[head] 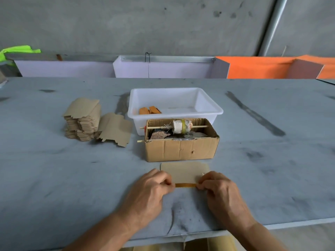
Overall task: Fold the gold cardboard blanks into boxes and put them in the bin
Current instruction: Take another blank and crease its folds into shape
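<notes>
A gold cardboard blank is laid flat on the grey table, low in the centre of the frame, its long axis running left to right, plain brown side up. Its near edge is turned up, so a gold strip is shown facing the camera. That edge is pinched at one end by the left hand and at the other by the right hand, fingers curled. Just above it a brown carton is seen, and behind that the white bin, with orange boxes inside. The stack of blanks is seen at centre left.
</notes>
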